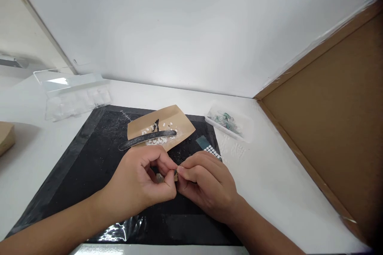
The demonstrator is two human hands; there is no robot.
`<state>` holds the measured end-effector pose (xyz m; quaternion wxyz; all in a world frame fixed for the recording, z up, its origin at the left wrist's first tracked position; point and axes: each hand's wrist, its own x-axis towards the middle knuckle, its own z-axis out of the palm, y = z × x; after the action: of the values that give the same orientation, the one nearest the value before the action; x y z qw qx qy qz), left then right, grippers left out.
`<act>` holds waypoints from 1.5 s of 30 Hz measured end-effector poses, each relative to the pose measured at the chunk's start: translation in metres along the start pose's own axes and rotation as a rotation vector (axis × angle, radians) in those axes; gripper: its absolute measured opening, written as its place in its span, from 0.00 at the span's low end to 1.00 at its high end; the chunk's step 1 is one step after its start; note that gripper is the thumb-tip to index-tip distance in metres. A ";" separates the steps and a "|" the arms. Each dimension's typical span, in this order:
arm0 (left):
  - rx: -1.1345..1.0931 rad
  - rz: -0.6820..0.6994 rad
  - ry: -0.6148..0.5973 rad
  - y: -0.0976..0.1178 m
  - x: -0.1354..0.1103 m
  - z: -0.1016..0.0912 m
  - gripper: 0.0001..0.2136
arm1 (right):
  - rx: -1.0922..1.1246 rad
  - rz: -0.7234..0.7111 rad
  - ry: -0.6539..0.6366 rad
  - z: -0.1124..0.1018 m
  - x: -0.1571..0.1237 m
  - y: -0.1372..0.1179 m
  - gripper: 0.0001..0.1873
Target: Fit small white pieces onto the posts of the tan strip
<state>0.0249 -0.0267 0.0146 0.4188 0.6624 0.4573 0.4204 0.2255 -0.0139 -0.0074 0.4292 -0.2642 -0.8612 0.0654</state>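
My left hand and my right hand meet over the black mat, fingertips pinched together. Between them shows a tiny dark and tan piece, mostly covered by the fingers, so its kind is unclear. Behind the left fingers a small pale, clear bit is partly visible. Just beyond the hands lies a curved black nail file across a tan paper sheet with white chips on it. Near the right knuckles is a dark card with white oval stickers.
At the back right stands a clear plastic tray holding green and clear pieces, with small white bits beside it. A clear lidded box sits back left. A brown-edged panel rises on the right; a white wall stands behind.
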 end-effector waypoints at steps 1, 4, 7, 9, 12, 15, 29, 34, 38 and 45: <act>-0.020 -0.018 -0.009 0.001 0.000 0.000 0.05 | 0.008 0.002 0.008 0.000 0.000 0.000 0.09; -0.093 -0.061 -0.036 0.003 0.002 -0.001 0.05 | 0.031 0.014 0.040 0.001 0.000 -0.001 0.09; -0.200 -0.105 -0.067 0.001 0.002 -0.001 0.05 | 0.055 0.041 0.063 0.002 0.000 -0.001 0.10; -0.271 -0.161 -0.098 -0.002 0.001 -0.001 0.05 | 0.070 0.059 0.086 0.003 0.001 -0.002 0.11; -0.355 -0.210 -0.111 -0.007 -0.001 -0.001 0.05 | 0.092 0.082 0.111 0.003 0.002 -0.002 0.12; -0.401 -0.198 -0.123 -0.010 -0.002 -0.002 0.05 | 0.143 0.128 0.106 0.001 0.005 -0.002 0.11; -0.373 0.000 -0.182 -0.005 0.004 -0.010 0.06 | 0.351 0.176 0.067 -0.009 0.007 0.004 0.08; -0.154 0.213 -0.185 -0.003 0.007 -0.016 0.08 | 0.415 0.158 0.027 -0.012 0.004 0.006 0.08; 0.122 0.555 -0.090 -0.001 0.012 -0.018 0.08 | 0.518 0.172 -0.009 -0.012 0.004 0.005 0.07; 0.240 0.680 -0.062 0.002 0.014 -0.019 0.06 | 0.671 0.281 -0.054 -0.011 0.003 0.003 0.06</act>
<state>0.0102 -0.0106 0.0246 0.1880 0.8334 0.2443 0.4587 0.2335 -0.0113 0.0000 0.4558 -0.2225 -0.7582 0.4097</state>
